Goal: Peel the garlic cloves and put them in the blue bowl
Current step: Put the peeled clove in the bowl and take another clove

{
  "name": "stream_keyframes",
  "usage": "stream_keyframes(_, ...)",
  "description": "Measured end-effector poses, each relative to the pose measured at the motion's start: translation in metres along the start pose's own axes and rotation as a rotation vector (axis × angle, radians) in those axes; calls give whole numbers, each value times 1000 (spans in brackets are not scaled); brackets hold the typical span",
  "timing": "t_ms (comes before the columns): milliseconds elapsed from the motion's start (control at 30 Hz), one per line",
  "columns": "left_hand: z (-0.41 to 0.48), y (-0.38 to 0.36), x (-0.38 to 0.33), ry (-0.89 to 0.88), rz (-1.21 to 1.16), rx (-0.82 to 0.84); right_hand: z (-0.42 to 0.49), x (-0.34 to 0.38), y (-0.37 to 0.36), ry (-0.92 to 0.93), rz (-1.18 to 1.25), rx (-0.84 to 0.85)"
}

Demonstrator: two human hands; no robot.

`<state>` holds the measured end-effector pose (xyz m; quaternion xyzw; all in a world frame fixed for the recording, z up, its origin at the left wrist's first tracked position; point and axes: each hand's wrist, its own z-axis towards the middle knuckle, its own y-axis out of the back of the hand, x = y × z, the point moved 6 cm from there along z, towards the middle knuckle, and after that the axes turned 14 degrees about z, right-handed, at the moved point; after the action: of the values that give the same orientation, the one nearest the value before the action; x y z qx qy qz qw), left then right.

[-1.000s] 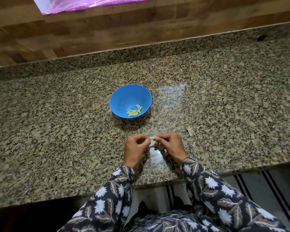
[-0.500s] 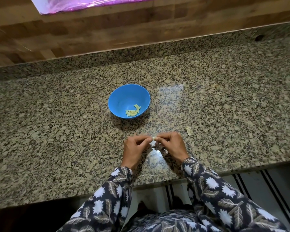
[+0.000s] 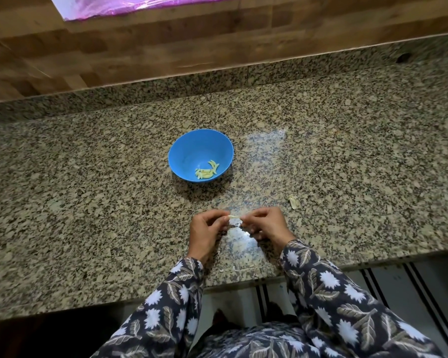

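The blue bowl (image 3: pixel 189 148) stands on the granite counter with several pale yellow peeled cloves (image 3: pixel 207 171) in its bottom. Nearer the counter's front edge, my left hand (image 3: pixel 206 232) and my right hand (image 3: pixel 265 224) meet fingertip to fingertip. Between them they pinch a small pale garlic clove (image 3: pixel 233 217), the left at one end, the right at the other. Most of the clove is hidden by my fingers. A loose pale piece of garlic or skin (image 3: pixel 293 201) lies on the counter to the right of my right hand.
The speckled granite counter (image 3: pixel 88 202) runs from the wooden wall panel (image 3: pixel 140 47) at the back to its front edge near my body. A glossy reflection lies between my hands and the bowl. Striped floor covering (image 3: pixel 411 285) shows below right.
Both hands stay together on the clove, with small finger shifts. The clove shows a little more between the fingertips. The bowl has not moved.
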<state>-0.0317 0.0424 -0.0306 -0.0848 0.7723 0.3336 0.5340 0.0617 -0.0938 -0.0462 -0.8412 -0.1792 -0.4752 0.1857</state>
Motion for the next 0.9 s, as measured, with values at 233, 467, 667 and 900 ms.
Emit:
stream_keyframes(233, 1, -1, 7, 26, -4, 3, -2, 12, -6, 277, -521, 13)
stream_keyframes(467, 0, 3, 0, -86, 246, -48, -1, 14, -15, 322, -474, 82)
stream_keyframes(667, 1, 1, -8, -132, 270, 40, 5, 16, -14, 287, -377, 98)
stream_keyframes(900, -5, -11, 0, 229, -241, 303, -4, 21, -12, 350, -263, 90)
